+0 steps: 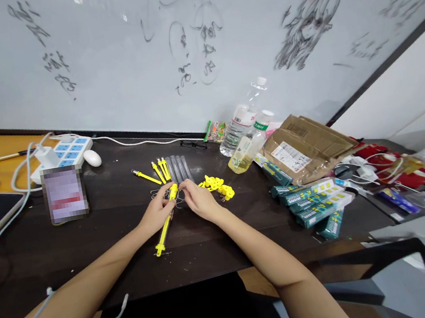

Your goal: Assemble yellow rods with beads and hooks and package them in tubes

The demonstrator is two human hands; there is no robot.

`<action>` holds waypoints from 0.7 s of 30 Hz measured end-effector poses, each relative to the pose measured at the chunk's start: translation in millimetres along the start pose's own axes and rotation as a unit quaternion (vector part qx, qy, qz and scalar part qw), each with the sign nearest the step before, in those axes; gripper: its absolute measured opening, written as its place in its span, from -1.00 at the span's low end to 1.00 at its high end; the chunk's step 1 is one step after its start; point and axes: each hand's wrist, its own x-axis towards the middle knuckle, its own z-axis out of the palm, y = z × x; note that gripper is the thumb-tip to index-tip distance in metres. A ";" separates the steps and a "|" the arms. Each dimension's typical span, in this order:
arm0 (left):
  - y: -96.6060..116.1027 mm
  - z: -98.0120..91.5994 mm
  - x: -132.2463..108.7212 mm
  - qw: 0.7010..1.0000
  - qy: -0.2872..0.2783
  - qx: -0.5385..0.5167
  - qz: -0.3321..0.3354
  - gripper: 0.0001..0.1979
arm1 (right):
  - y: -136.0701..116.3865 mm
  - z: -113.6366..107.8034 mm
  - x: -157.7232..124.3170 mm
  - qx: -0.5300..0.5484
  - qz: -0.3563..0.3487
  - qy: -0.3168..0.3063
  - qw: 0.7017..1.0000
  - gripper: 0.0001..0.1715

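Yellow stick [164, 237] slants over dark desk [219, 247] (scribbled whiteboard [116, 72] behind).

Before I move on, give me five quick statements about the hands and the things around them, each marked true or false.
1. The left hand holds a yellow rod. True.
2. The right hand is between the left hand and the yellow pile. True.
3. The mouse lies on the phone. False: the mouse lies beside the power strip.
4. The water bottle stands left of both hands. False: the water bottle stands to their right.
5. The clear tubes lie nearer the camera than the hands. False: the clear tubes lie beyond them.
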 end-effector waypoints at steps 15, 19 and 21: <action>3.6 1.7 -1.8 0.999 -0.038 -0.019 -0.009 -0.43 | 4.4 3.5 2.6 0.024 -0.021 0.057 0.998 -0.82; 3.5 1.2 -1.6 0.999 -0.037 -0.016 -0.011 -0.43 | 4.6 7.2 1.6 0.011 0.004 0.030 0.999 -0.80; 3.0 0.8 -1.5 0.999 -0.040 -0.016 -0.011 -0.43 | 4.4 8.1 1.2 0.023 0.030 0.030 0.999 -0.81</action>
